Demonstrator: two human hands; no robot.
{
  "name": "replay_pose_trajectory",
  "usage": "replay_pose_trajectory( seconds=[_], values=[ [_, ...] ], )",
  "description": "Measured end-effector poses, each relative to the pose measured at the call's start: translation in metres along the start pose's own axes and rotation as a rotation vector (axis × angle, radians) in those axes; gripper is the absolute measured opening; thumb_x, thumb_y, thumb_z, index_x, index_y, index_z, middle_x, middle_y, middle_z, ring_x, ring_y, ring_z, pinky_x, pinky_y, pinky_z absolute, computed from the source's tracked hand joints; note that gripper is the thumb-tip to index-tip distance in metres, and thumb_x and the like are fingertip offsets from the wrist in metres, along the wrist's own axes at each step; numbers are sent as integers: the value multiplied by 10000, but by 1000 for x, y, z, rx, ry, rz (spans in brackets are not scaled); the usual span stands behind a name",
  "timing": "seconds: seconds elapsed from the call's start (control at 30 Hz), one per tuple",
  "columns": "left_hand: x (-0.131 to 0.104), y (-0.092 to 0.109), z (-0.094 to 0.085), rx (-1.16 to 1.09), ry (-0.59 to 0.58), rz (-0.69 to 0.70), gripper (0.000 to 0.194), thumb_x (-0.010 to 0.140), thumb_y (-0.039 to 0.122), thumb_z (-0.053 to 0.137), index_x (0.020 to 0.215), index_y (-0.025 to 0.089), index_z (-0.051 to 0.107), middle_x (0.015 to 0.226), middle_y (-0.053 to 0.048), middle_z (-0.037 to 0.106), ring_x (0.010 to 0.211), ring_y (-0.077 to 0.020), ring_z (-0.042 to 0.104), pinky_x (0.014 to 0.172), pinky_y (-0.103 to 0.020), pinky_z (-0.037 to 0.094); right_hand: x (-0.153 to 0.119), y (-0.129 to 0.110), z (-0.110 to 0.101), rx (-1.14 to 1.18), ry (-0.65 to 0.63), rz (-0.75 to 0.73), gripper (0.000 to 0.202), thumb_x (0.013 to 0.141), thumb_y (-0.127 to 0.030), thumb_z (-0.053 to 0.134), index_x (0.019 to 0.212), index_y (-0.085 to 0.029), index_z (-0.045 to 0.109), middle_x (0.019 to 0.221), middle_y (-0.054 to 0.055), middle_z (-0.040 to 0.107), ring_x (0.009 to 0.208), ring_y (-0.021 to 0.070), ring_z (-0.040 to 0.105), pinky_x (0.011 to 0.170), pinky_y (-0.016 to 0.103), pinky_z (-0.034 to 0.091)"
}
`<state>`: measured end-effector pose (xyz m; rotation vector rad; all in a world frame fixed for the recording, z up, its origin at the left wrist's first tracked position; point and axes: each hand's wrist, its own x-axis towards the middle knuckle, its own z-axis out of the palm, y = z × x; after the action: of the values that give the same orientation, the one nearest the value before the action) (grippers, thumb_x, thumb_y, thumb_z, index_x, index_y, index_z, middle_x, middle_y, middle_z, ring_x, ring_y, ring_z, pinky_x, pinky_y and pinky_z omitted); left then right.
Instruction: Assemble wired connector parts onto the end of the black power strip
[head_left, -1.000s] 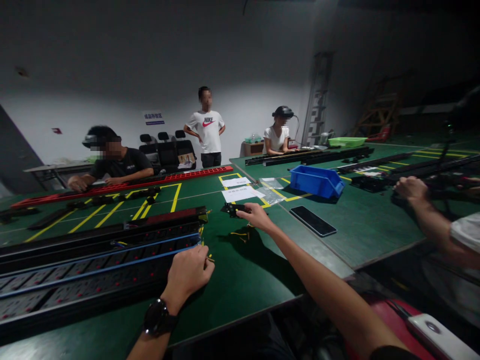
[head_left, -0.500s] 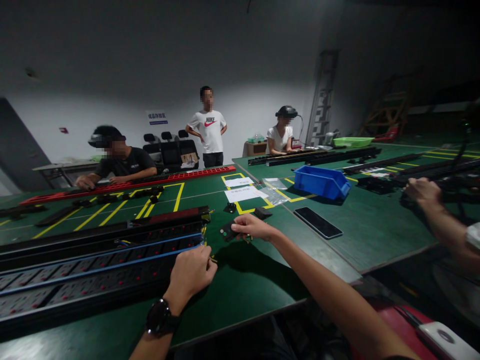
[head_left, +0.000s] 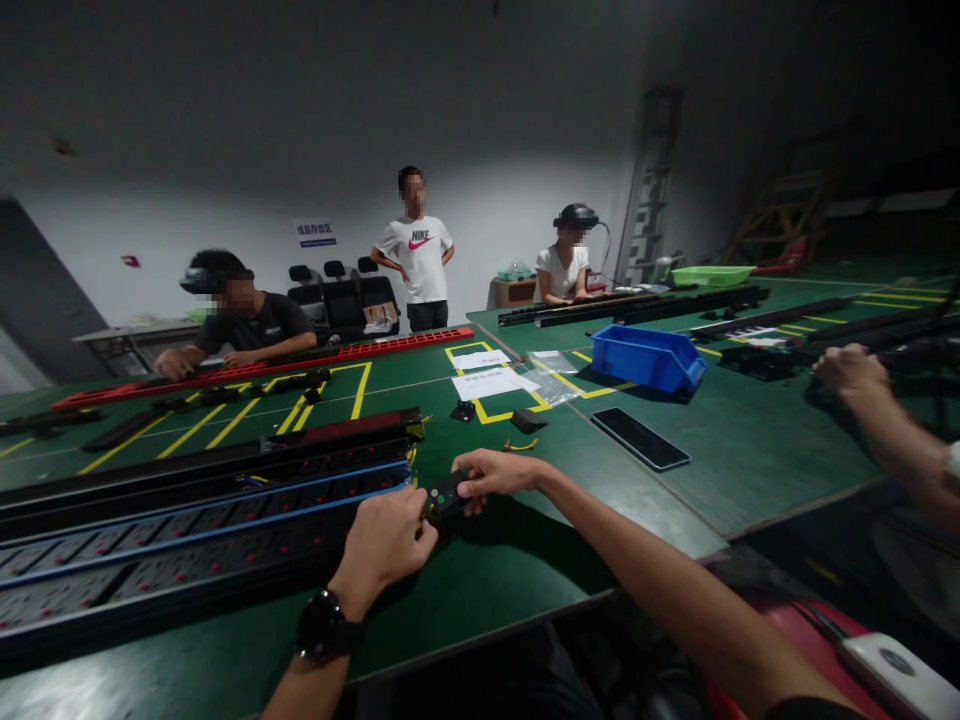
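My left hand (head_left: 386,535), a dark watch on its wrist, is closed at the end of the long black rail (head_left: 225,560). A thin yellow wire (head_left: 430,510) shows at its pinched fingertips, mostly hidden by them. My right hand (head_left: 491,478) grips a small black module (head_left: 445,494) with a green dot and a pale dot on its face. The module is right beside the left fingertips; I cannot tell whether they touch. Blue strips and red dots run along the rail. A short yellow cable (head_left: 521,447) lies on the green table just beyond my right hand.
Beyond my hands lie a black block (head_left: 529,419), a small black bracket (head_left: 465,410) and paper sheets (head_left: 487,384). To the right are a phone (head_left: 640,438) and a blue bin (head_left: 646,358). A co-worker's hand (head_left: 851,370) is at far right. Other people are across the table.
My right hand has moved down and left, bringing the black module up to my left fingertips. The yellow cable behind it is now uncovered. My left hand has barely moved.
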<state>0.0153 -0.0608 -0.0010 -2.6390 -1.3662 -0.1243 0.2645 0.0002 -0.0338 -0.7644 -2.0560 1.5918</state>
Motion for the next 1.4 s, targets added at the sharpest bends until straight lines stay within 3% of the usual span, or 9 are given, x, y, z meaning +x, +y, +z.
replay_pose_trajectory(
  seconds=[0.2,0.47,0.57,0.7,0.87,1.2,1.4],
  values=[
    [-2,-4,-3,-33,-24,61,232,958,222,380,882,199,598,898,-68,691,816,-211,634,712,-334,387,7,5,4,-269,20,-134,354,811,-465,789,895,-138,680,805,-5,648,737,128,570,665,228,441],
    [-3,-1,-7,-83,-10,38,460,1036,503,317,870,200,621,880,-71,699,796,-217,642,681,-327,384,18,7,23,-481,180,-121,187,814,-304,798,908,-151,748,754,-25,659,688,119,570,627,211,396],
    [-2,0,-5,-68,4,30,402,985,531,436,884,196,633,888,-78,703,809,-225,649,690,-322,404,23,6,32,-613,276,-138,102,821,-241,794,869,-165,744,766,-23,670,699,120,585,633,208,391],
    [-1,-2,0,-40,18,53,247,938,396,527,975,190,657,944,-91,710,861,-237,659,733,-326,435,26,6,41,-764,357,-224,56,854,-211,774,893,-179,748,840,8,682,795,144,616,695,215,415],
    [-1,-5,1,-34,-2,78,182,926,316,515,950,190,644,954,-95,703,892,-247,664,749,-331,447,25,6,46,-849,420,-218,47,895,-241,743,920,-203,753,883,13,679,798,143,623,681,213,403],
    [0,-6,3,-9,-14,62,150,916,255,482,918,197,620,951,-88,703,876,-232,666,735,-323,437,22,-2,47,-904,405,-170,53,914,-248,718,951,-222,745,900,10,685,838,155,633,684,221,393],
    [-4,-3,2,27,10,11,219,918,289,493,1011,183,661,985,-102,706,872,-258,674,726,-349,447,20,-3,46,-919,344,-241,291,906,-247,734,1193,-236,693,1054,42,694,981,187,636,799,255,443]
  ],
)
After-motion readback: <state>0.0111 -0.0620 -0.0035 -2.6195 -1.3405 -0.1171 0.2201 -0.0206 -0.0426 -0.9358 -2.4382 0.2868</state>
